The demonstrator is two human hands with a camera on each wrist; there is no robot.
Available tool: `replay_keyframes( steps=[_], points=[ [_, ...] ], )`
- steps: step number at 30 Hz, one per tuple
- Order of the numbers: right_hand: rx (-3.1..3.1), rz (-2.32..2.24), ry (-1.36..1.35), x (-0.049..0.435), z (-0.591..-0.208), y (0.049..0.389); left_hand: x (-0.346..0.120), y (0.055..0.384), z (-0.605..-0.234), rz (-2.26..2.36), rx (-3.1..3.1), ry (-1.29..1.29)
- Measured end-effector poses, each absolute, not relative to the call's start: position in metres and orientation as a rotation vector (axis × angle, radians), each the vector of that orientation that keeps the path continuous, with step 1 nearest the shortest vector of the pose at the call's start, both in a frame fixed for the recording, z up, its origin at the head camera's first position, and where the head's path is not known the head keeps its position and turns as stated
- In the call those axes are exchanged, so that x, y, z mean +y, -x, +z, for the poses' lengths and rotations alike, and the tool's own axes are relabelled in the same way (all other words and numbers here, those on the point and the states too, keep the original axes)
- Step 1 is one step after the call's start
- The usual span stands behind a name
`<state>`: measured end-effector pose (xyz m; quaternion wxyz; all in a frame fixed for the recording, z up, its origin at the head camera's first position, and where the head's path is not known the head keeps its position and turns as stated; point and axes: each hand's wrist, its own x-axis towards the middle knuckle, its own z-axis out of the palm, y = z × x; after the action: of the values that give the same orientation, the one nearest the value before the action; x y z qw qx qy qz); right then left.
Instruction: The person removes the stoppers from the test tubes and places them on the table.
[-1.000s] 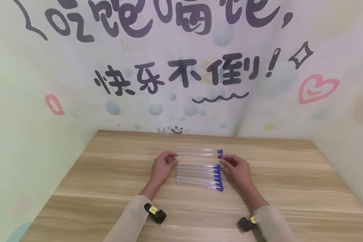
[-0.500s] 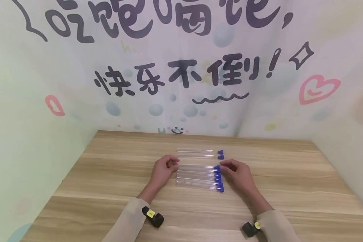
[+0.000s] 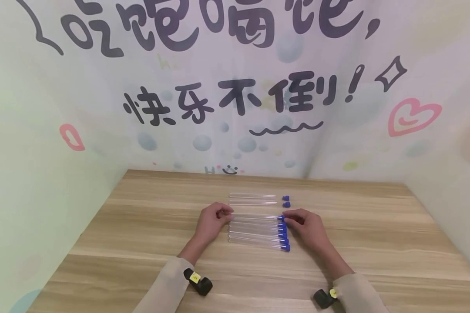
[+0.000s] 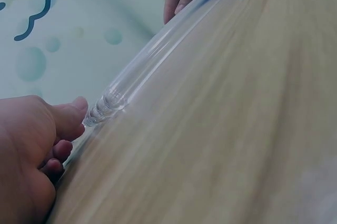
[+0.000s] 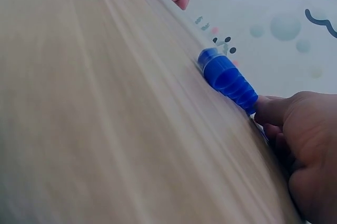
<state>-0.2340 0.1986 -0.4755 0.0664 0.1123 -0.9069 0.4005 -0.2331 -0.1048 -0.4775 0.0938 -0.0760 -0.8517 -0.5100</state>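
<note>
From here, head view has left hand (image 3: pixel 213 220) and right hand (image 3: pixel 308 227) pinching the farthest capped tube (image 3: pixel 256 217) on the table (image 3: pixel 121 217), apparently lining it up, left wrist shows its rounded end (image 4: pixel 93 116) gripped, right wrist its blue cap (image 5: pixel 249 101) likewise, next move probably calling for even release

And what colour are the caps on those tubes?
Blue. The caps show best in the right wrist view.
</note>
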Motion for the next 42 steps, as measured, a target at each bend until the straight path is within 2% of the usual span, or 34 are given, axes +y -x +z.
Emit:
replay_keyframes(
  steps=[33,42],
  points=[
    [-2.692,1.161,-0.398,0.1934,-0.4766,0.2356,-0.1022,0.2358,-0.481,-1.361,-2.569,0.237],
    [-2.685,1.231,-0.328,0.1924,-0.4762,0.2356,-0.101,0.2352,-0.4784,-1.414,-2.549,0.21]
  ],
)
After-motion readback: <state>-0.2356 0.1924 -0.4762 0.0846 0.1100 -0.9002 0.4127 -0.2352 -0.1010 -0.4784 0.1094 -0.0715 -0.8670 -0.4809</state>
